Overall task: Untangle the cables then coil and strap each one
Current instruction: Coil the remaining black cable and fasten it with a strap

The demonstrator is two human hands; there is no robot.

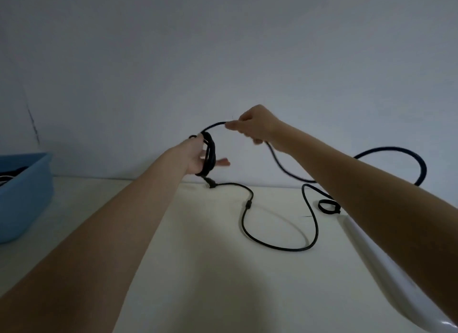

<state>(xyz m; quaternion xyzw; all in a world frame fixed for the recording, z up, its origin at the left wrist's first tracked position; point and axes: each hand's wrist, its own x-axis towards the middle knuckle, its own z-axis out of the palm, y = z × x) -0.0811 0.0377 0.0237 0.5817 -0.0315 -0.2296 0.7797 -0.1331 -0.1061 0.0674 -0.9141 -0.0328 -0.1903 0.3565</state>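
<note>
I see my left hand (198,156) gripping the coil (209,154), right hand (255,124) pinching the cable (280,246), whose far-right loop my arm hides

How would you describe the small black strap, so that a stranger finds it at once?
Look at the white table, on its right side, beside the right forearm. The strap lies there flat as a small closed ring. Unlike the long black cable nearby, it is short and wide.
</note>
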